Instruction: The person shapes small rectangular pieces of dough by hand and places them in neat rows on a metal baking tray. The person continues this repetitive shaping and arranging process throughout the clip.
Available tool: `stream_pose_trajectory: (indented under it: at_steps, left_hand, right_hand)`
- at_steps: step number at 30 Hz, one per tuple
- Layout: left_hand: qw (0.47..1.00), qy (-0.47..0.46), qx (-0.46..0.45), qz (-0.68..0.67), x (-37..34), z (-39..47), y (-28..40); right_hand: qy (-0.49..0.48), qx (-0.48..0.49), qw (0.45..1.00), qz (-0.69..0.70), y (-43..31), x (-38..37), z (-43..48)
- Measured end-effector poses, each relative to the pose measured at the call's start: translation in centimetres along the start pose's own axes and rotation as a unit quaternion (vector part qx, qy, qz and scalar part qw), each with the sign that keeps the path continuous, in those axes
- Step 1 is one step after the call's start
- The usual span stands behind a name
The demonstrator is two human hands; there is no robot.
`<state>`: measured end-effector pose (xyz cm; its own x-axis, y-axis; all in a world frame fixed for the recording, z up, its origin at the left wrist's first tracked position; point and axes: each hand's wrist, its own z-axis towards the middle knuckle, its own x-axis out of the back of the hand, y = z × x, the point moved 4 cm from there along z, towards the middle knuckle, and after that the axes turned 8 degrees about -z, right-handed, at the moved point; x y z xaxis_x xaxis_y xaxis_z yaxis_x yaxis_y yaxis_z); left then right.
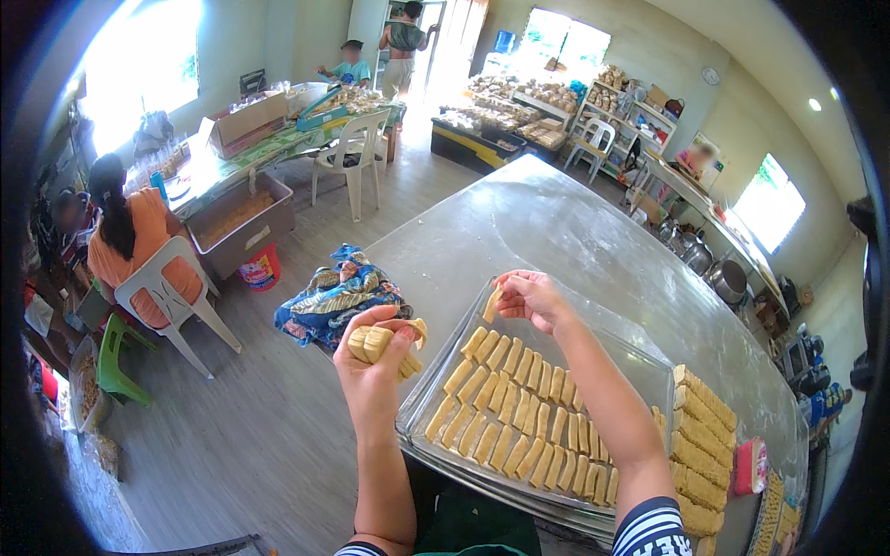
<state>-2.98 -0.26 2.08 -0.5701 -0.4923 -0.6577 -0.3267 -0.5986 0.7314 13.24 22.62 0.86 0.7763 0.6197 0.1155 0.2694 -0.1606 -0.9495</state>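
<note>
Several pale dough strips (375, 342) are bunched in my left hand (379, 354), which is raised beside the near left side of the metal baking tray (598, 347). Between its thumb and fingers one more strip bends upward. My right hand (530, 299) is over the tray's far left corner and pinches a single dough strip (493, 304) that hangs down. Rows of dough strips (507, 406) lie spaced apart on the tray, and my right forearm hides some of them. The tray rests on a stack of similar trays.
A crumpled patterned cloth (341, 295) lies at the left edge of the metal table (514, 215). Stacked dough strips (702, 445) and a pink container (751, 465) are right of the tray. People work at other tables; a plastic chair (170, 292) stands on the left.
</note>
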Motion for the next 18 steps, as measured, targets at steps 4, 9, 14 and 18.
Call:
stream_pose_trajectory:
  at_steps: [4,9,14,18]
  left_hand:
    - [1.0,-0.011,0.002,-0.01,0.0,0.0,-0.3]
    - [1.0,-0.024,0.017,0.004,-0.3,-0.3,-0.4]
    - [0.997,-0.053,0.042,0.032,-1.0,-0.5,-0.7]
    - [0.993,-0.092,0.074,0.027,-1.3,-0.8,-1.2]
  right_hand:
    - [-0.016,-0.031,0.999,-0.011,0.6,0.8,0.8]
    - [0.061,0.038,0.973,-0.219,2.0,1.2,2.7]
    - [0.104,0.118,0.925,-0.346,0.4,0.0,1.1]
    - [0.043,0.186,0.909,-0.37,-2.4,-3.8,-4.4]
